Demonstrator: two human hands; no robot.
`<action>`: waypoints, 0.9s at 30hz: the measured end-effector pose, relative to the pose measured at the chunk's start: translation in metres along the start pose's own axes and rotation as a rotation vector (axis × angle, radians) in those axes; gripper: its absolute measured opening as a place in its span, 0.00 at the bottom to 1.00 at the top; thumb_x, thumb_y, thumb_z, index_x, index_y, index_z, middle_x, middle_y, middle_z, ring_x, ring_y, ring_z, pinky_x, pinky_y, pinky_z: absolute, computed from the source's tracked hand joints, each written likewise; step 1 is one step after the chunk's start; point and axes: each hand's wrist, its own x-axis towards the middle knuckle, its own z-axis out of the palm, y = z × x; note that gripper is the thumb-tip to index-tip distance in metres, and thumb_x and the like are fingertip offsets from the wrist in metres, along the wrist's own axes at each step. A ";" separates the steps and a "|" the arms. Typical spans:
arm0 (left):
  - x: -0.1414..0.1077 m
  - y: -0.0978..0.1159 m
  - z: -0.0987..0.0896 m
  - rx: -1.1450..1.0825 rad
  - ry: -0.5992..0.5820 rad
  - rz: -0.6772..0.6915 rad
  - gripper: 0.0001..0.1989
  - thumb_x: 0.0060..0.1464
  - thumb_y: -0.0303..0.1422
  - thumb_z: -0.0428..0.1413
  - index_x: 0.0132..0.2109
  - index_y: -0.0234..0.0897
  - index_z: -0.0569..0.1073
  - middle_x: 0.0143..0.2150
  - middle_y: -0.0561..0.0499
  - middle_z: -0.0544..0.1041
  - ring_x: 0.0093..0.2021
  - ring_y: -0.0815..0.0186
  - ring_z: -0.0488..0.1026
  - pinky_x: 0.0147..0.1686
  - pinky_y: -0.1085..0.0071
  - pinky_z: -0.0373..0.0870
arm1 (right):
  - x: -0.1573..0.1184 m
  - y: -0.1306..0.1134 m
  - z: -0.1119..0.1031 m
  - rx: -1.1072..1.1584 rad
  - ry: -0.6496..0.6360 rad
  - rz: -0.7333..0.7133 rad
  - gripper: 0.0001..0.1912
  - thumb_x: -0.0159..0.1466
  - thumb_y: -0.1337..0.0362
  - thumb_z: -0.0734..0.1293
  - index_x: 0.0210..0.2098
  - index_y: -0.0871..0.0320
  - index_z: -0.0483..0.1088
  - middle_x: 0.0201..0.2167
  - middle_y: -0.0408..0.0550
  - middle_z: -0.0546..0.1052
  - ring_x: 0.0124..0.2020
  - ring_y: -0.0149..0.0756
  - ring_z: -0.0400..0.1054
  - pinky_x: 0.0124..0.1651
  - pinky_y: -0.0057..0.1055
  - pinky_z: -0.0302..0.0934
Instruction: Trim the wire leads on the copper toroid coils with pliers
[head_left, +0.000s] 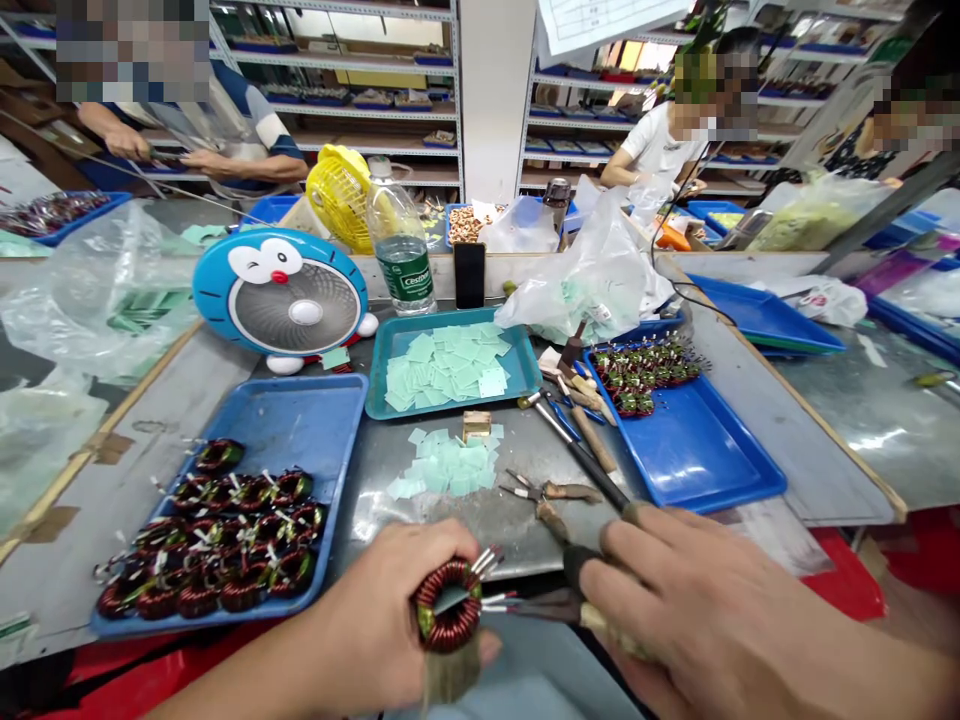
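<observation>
My left hand [382,610] is closed around a toroidal coil [459,632] wound with reddish-brown copper wire. A pale green paper slip [451,600] shows inside the coil's hole, and several white-sleeved wire leads [489,562] stick out to its right. My right hand [667,590] grips pliers [553,604] with worn, wrapped handles. The pliers' jaws point left and lie at the lower leads; whether they pinch them I cannot tell. A finger of my right hand wears a dark cover [579,565].
A blue tray [289,410] of coils stands left, another blue tray [705,450] with smaller coils right. Green slips [454,462] lie before a teal tray [379,385]. Pliers [551,495], a hammer [577,450], a fan [281,300] and a bottle [405,250] stand about. People work opposite.
</observation>
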 end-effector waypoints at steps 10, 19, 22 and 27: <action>0.010 -0.005 0.002 -0.270 -0.003 -0.104 0.26 0.40 0.45 0.75 0.40 0.39 0.73 0.33 0.56 0.74 0.31 0.67 0.67 0.30 0.75 0.63 | 0.005 0.005 0.000 0.125 0.061 0.055 0.03 0.68 0.66 0.66 0.41 0.52 0.71 0.43 0.48 0.77 0.42 0.44 0.71 0.48 0.42 0.64; 0.008 -0.014 0.013 -0.624 0.065 -0.162 0.33 0.30 0.41 0.79 0.41 0.38 0.73 0.38 0.53 0.76 0.36 0.64 0.71 0.35 0.74 0.66 | 0.004 0.008 0.008 0.178 0.069 0.079 0.03 0.70 0.67 0.65 0.40 0.52 0.70 0.43 0.48 0.76 0.45 0.45 0.69 0.50 0.44 0.63; 0.009 -0.014 0.015 -0.703 0.062 -0.171 0.33 0.30 0.40 0.80 0.42 0.38 0.74 0.40 0.52 0.78 0.39 0.62 0.73 0.39 0.72 0.67 | 0.006 0.004 0.016 0.174 0.031 0.094 0.04 0.71 0.65 0.64 0.40 0.52 0.70 0.42 0.48 0.75 0.43 0.47 0.67 0.49 0.46 0.61; 0.009 -0.013 0.020 -0.726 0.074 -0.188 0.36 0.26 0.43 0.80 0.43 0.38 0.75 0.40 0.52 0.76 0.39 0.62 0.71 0.39 0.71 0.67 | 0.014 -0.004 0.023 0.263 -0.037 0.082 0.05 0.72 0.62 0.62 0.42 0.52 0.70 0.42 0.48 0.74 0.43 0.46 0.67 0.48 0.44 0.60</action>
